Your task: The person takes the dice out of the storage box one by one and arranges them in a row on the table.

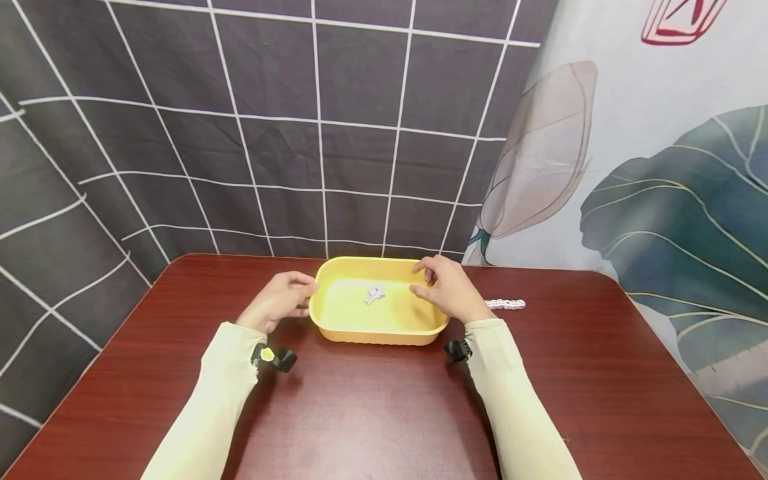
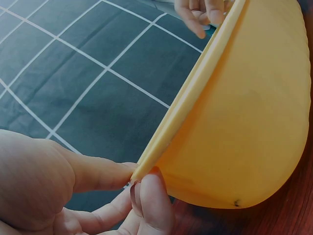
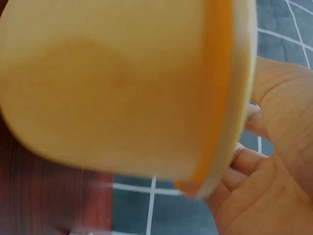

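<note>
A yellow oblong plastic basin (image 1: 375, 337) stands on the table. Inside it lies a small heap of whitish pieces with dark marks (image 1: 375, 293), too small to make out. At the basin's left end my left hand (image 1: 279, 300) pinches the rim between thumb and finger; the left wrist view shows the pinched rim (image 2: 168, 122) close up. Over the right end hovers my right hand (image 1: 450, 287), thumb and forefinger apart and loosely bent. In the right wrist view, the basin's wall (image 3: 107, 98) partly covers the right hand's fingers, and I see nothing held in them.
Right of the basin, partly behind my right wrist, a short row of similar whitish pieces (image 1: 506, 304) lies on the reddish-brown table (image 1: 360, 413). A dark gridded cloth (image 1: 270, 153) hangs behind the table, and a leaf-patterned cloth (image 1: 660, 220) hangs at the right.
</note>
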`<state>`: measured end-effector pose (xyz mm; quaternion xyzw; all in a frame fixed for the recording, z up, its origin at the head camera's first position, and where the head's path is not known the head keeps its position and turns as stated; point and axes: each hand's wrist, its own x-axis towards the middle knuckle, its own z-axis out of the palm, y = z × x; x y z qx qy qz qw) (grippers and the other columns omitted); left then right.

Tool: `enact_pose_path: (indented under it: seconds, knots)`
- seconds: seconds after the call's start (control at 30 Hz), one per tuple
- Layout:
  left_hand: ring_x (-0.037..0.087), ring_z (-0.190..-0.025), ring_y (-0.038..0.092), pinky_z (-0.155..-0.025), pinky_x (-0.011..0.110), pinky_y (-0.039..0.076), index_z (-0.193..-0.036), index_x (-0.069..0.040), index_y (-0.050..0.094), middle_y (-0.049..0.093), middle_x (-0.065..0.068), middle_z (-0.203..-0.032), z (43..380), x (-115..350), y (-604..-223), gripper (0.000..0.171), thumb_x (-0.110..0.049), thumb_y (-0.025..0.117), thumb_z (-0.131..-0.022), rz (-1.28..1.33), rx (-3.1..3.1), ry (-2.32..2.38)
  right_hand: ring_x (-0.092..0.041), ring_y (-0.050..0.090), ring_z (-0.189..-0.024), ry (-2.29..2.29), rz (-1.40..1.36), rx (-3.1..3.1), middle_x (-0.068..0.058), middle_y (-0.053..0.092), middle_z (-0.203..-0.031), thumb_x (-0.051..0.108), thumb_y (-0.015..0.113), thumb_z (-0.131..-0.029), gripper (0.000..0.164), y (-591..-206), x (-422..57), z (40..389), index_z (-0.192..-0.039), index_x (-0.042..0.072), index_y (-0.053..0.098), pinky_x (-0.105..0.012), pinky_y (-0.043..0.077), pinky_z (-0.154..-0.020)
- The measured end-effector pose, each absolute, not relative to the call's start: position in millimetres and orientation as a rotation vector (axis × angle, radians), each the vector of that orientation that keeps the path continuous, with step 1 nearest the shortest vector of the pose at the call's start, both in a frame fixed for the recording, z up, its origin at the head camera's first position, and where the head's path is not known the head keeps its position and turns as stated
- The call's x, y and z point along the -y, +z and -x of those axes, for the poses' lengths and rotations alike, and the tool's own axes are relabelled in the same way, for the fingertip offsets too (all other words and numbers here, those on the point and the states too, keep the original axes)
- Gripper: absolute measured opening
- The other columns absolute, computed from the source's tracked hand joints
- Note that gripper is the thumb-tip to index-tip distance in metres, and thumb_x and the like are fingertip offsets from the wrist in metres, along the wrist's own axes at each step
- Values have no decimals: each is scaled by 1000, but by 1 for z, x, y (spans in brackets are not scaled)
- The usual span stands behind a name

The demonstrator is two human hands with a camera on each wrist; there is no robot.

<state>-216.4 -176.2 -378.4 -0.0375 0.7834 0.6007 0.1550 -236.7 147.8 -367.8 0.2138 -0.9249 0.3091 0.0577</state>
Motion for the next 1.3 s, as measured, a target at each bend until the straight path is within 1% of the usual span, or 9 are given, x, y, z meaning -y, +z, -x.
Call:
enact_pose_path:
  seconds: [0.3, 0.37, 0.53, 0.67, 0.9, 1.07, 1.2, 1.3]
  knots:
    - [10, -76, 61, -65, 20, 58, -132, 8, 50, 66, 6, -94, 218, 175, -381, 37, -11, 59, -103, 115, -2240, 1730, -19, 54, -79, 923, -729, 2821, -5, 56, -81, 15, 81, -82, 32, -377, -127, 242, -109, 1, 72, -30, 44, -75]
    - [10, -75, 61, -65, 20, 57, -132, 8, 50, 66, 5, -93, 218, 176, -381, 36, -11, 59, -102, 115, -2237, 1734, -18, 53, -79, 933, -745, 2833, -6, 58, -81, 14, 80, -82, 32, -380, -122, 243, -109, 0, 71, -29, 44, -75]
    - [11, -76, 61, -65, 20, 58, -131, 7, 51, 66, 6, -94, 219, 175, -381, 35, -11, 59, -102, 123, -2240, 1727, -15, 52, -74, 940, -766, 2887, -7, 59, -79, 13, 81, -82, 34, -384, -115, 241, -112, -1, 69, -25, 44, -72]
    - [12, -75, 62, -68, 22, 60, -130, 7, 53, 66, 6, -93, 222, 170, -382, 34, -11, 59, -102, 116, -2243, 1714, -13, 52, -72, 911, -750, 2963, -4, 59, -79, 14, 81, -83, 40, -386, -115, 239, -119, 1, 67, -26, 44, -71]
    - [12, -75, 62, -68, 23, 60, -129, 7, 54, 66, 6, -93, 224, 168, -384, 33, -10, 59, -102, 111, -2243, 1724, -15, 51, -75, 790, -784, 3074, -5, 60, -81, 20, 82, -83, 63, -394, -110, 241, -139, 4, 58, -28, 43, -71]
    - [14, -78, 63, -67, 22, 59, -129, 6, 54, 67, 11, -99, 222, 171, -384, 33, -11, 59, -102, 129, -2259, 1712, -19, 52, -82, 744, -815, 3116, -5, 57, -83, 24, 81, -85, 72, -397, -104, 240, -148, 8, 51, -33, 45, -77]
    - [15, -81, 64, -68, 22, 60, -130, 6, 53, 67, 14, -103, 221, 174, -383, 33, -12, 59, -103, 141, -2271, 1701, -20, 51, -89, 675, -811, 3156, -6, 55, -87, 24, 79, -85, 72, -399, -101, 240, -150, 11, 49, -36, 47, -84]
    - [15, -80, 64, -68, 22, 59, -130, 6, 53, 67, 13, -102, 220, 177, -383, 33, -12, 59, -103, 149, -2270, 1701, -20, 51, -88, 668, -822, 3151, -6, 55, -87, 22, 79, -85, 67, -401, -98, 241, -146, 12, 53, -35, 46, -82]
